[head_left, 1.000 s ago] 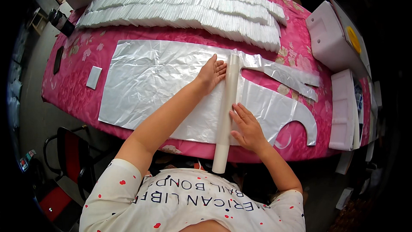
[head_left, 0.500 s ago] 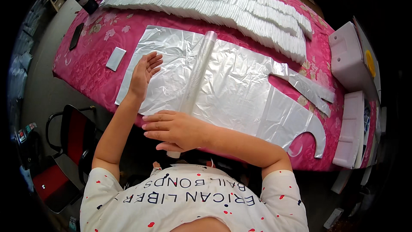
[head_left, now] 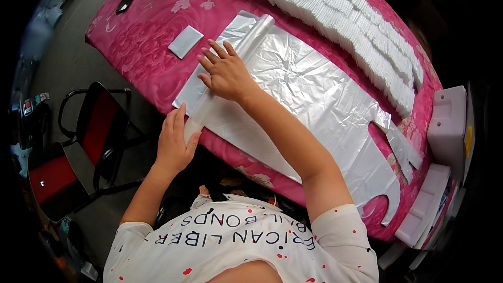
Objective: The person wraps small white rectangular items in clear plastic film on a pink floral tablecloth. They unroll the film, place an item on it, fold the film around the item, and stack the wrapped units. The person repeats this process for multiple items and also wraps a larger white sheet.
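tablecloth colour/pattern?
Bright pink tablecloth with a rose floral print; head view.

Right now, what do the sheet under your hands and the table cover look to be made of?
The sheet looks like thin translucent plastic film: glossy, crinkled, glinting silver-white, the pink showing faintly through. The left hand and right hand press its rolled edge. The table cover seems woven cloth, matte pink with printed flowers.
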Action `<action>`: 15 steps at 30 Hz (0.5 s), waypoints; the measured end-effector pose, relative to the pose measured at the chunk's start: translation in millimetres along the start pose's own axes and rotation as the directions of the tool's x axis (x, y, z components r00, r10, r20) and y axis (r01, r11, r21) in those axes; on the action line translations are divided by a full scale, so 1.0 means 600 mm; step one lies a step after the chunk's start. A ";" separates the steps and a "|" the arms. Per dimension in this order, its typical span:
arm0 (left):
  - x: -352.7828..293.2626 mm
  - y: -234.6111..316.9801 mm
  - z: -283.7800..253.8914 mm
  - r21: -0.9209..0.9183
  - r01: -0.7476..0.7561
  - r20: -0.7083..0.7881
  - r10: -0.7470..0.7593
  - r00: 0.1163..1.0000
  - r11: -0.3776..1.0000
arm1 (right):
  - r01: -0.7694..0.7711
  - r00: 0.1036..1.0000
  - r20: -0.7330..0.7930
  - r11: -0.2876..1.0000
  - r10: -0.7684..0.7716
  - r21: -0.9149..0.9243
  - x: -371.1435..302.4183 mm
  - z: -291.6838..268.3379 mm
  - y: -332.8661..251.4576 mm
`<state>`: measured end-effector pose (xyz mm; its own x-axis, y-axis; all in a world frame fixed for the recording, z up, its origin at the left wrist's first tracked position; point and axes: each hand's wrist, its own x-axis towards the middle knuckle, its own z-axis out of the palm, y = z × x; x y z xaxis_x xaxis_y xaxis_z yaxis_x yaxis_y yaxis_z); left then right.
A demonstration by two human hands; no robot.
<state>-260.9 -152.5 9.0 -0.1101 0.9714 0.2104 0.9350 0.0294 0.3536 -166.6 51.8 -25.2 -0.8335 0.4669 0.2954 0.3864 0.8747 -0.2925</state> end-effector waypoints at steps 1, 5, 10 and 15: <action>0.001 0.004 0.003 0.051 0.075 0.041 -0.077 0.996 0.996 | -0.079 0.996 -0.035 0.997 0.079 0.014 0.018 0.011 -0.014; 0.015 -0.007 0.015 0.078 0.332 0.135 -0.340 0.931 0.940 | -0.453 0.777 -0.369 0.860 0.510 0.235 0.040 0.046 -0.044; 0.029 0.010 -0.010 -0.351 0.462 0.357 -0.340 0.870 0.814 | -0.430 0.497 -0.237 0.474 0.835 0.768 0.019 0.034 -0.040; 0.020 0.064 0.004 -0.787 0.616 0.603 0.160 0.782 -0.041 | 0.038 0.681 0.247 -0.370 0.689 0.928 -0.031 -0.094 -0.021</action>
<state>-225.3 -139.0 23.2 0.2669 0.9060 -0.3286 -0.3714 0.4113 0.8324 -133.9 39.3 24.2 -0.3989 0.8889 -0.2252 -0.5410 -0.4264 -0.7249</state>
